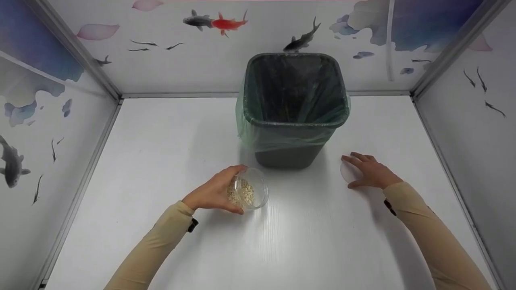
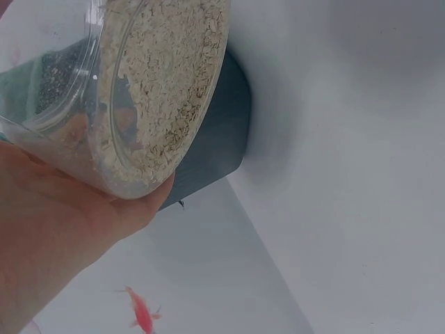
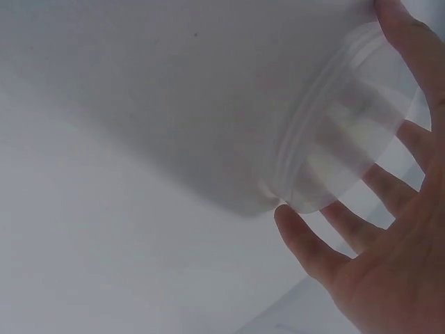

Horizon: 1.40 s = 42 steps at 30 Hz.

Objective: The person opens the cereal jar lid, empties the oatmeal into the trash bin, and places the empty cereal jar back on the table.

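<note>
My left hand (image 1: 219, 191) grips a clear plastic tub (image 1: 260, 187) round its side, thumb on the near side and fingers on the far side. The tub is tilted, with its open mouth facing right. Pale flakes that look like oats (image 2: 170, 76) lie inside it along the bottom and lower wall. At the right, my right hand (image 1: 375, 173) holds a translucent round lid (image 3: 341, 132) by its rim at the white tabletop, fingers spread across it. Part of the lid (image 1: 350, 171) is hidden under the hand in the head view.
A dark bin (image 1: 288, 157) with a green liner bag (image 1: 278, 137) over its rim stands upright at the back centre, beyond and between both hands. Walls with painted fish (image 1: 229, 24) enclose the white table (image 1: 169, 137) at the back and sides.
</note>
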Available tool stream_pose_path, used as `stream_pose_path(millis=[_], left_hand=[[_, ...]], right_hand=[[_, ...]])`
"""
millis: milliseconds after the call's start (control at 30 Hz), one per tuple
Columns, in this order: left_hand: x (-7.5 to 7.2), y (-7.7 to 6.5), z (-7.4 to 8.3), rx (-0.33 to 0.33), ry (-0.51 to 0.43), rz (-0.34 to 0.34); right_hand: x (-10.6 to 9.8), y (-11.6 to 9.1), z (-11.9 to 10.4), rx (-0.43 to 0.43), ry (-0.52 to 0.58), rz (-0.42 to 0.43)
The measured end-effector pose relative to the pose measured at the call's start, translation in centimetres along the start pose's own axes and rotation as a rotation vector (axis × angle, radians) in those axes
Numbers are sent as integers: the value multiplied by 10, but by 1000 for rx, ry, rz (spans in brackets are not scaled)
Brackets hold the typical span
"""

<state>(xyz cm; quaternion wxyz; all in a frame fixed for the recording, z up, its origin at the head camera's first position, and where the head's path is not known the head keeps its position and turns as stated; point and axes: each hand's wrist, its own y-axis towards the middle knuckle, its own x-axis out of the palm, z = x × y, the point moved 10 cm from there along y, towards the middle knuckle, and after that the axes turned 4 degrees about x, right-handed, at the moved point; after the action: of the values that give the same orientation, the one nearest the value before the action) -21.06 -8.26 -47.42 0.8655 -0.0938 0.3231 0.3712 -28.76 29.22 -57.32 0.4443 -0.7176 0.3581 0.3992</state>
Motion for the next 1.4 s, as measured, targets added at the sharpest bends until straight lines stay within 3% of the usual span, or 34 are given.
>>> stream_pose_path(millis=[167, 300, 533, 867, 1067, 1200, 1400], left_hand=[[3, -2, -4, -9, -5, -3], [5, -4, -6, -15, -13, -9], [5, -4, -6, -25, 13, 5], [17, -2, 0, -11, 122, 5], [23, -4, 2, -10, 157, 2], [24, -6, 1, -19, 175, 7], [26, -7, 0, -34, 171, 4]], right_hand=[[-5, 0, -4, -28, -38, 24], [-23, 1, -10, -74, -43, 102], [-82, -2, -27, -129, -17, 237], [-167, -10, -64, -110, 8, 298], [-208, -17, -90, -156, -32, 362], [-236, -20, -107, -199, 13, 445], [-258, -14, -122, -156, 43, 498]])
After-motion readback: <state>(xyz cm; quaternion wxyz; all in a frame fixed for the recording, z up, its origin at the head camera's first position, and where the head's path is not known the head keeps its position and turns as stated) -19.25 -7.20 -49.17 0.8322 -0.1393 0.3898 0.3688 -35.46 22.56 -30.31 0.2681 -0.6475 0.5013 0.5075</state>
